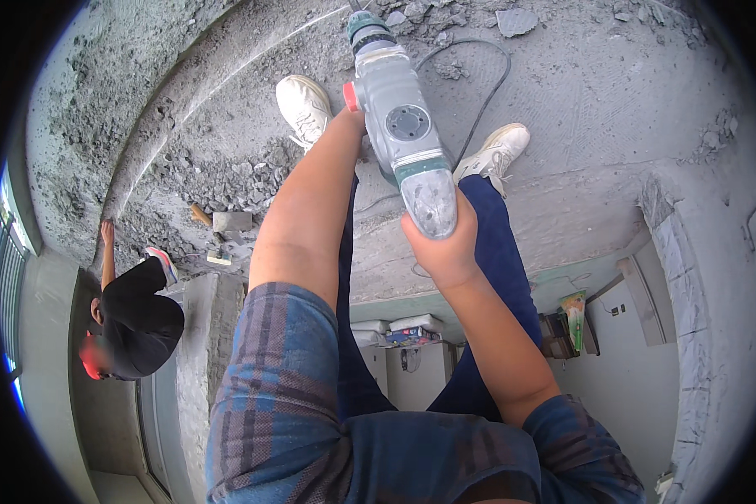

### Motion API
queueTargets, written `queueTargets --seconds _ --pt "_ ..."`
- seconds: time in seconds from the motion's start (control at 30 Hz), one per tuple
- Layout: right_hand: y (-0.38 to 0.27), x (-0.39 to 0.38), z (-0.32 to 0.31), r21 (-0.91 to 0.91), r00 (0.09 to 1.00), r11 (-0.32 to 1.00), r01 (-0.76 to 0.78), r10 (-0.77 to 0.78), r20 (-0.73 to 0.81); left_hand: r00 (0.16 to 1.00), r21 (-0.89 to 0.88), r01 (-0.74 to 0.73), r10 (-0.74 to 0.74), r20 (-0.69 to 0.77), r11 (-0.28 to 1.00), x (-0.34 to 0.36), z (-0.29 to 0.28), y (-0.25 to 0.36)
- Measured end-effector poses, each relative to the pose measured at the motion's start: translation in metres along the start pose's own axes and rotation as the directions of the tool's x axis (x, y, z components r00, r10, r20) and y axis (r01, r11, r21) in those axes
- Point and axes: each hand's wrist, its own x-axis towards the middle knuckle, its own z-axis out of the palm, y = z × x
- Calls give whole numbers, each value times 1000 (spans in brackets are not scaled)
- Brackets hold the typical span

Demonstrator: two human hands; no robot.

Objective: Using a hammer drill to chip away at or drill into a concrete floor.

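A grey and green rotary hammer drill [391,92] points away from me across the rough, dusty concrete. My right hand [443,244] grips its rear handle, while my left hand [353,122] holds it at the left side by the red knob [349,97], its fingers mostly behind the body. The bit's tip is cut off at the top edge. My white shoes [302,105] are planted either side of the drill, and a black cable [504,63] loops over the concrete to its right.
Broken concrete [218,176] lies along a curved white line. A person in black [143,328] crouches at left, one hand [107,235] on the surface. A pale block [231,221] and wooden-handled tool [200,214] lie nearby. A rough column edge [676,277] is at right; stacked bags [407,328] are below.
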Motion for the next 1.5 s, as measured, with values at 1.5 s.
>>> queueTargets --seconds 1.5 --pt "-56 38 -45 35 995 999 7 -4 -104 989 165 139 -130 -64 976 20 44 0"
